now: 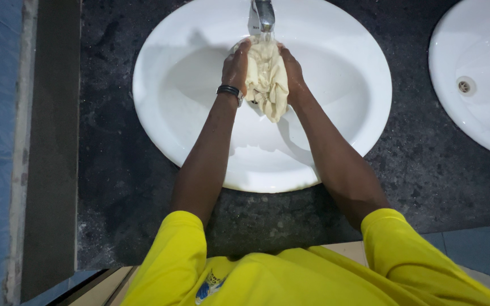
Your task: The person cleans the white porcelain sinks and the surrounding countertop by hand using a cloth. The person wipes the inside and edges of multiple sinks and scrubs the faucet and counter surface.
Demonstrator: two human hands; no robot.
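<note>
Cream cloth (266, 79) is bunched under the tap (263, 16), over the white basin (199, 136); we are gripping it with left hand (235, 67) and right hand (293, 72), fingers closed, seemingly rinsing; wringing needs firmer squeezing.

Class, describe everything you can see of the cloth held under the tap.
The cloth is pale cream, soft and crumpled into deep folds, and looks wet. It is bunched upright between the left hand and the right hand, which press its two sides. Its top sits just below the metal tap; its lower end hangs in a loose point over the white oval sink, not touching the bowl.
</note>
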